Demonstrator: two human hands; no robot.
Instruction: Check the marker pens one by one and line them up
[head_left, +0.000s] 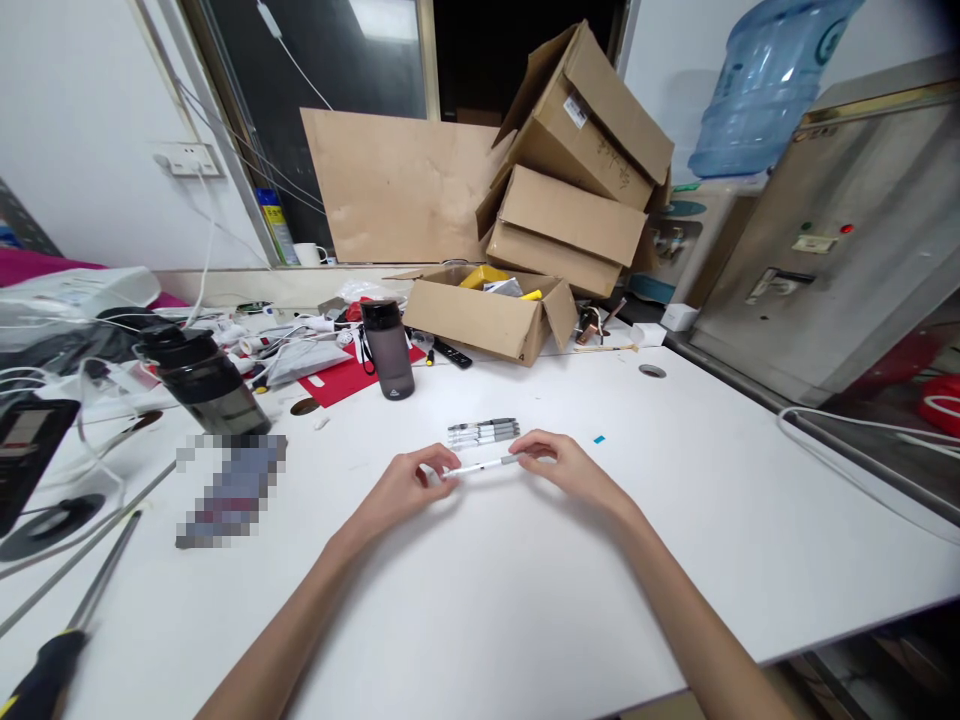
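On the white tabletop (480, 610), between the two hands and just on the near side of a row of pens (484, 433), I located the white-and-grey pen (484, 465). Grip state: the left hand (411, 485) had thumb and finger pinched on the white end, and the right hand (561, 462) was pinched on the grey end, leaving the middle of the barrel uncovered. I could not tell whether the barrel touched the surface or was held slightly above it. Handling estimate: light, stiff, probably plastic; the smooth white barrel looked likely to slip or roll under a loose hold, while the grey section might give better friction. Not fragile, in my judgement, under ordinary finger force. Best hold, I reckoned, was a light pinch near each end, with the grey section as the surer purchase. Pose: the left forearm (309, 600) and right forearm (675, 600) came in from the near edge and converged toward the pen, hands low with fingers curled inward, facing each other. The pen ran nearly parallel to the row, its right end a little farther away. I noted a small blue scrap (599, 439) beyond the right hand, well apart from the pen.
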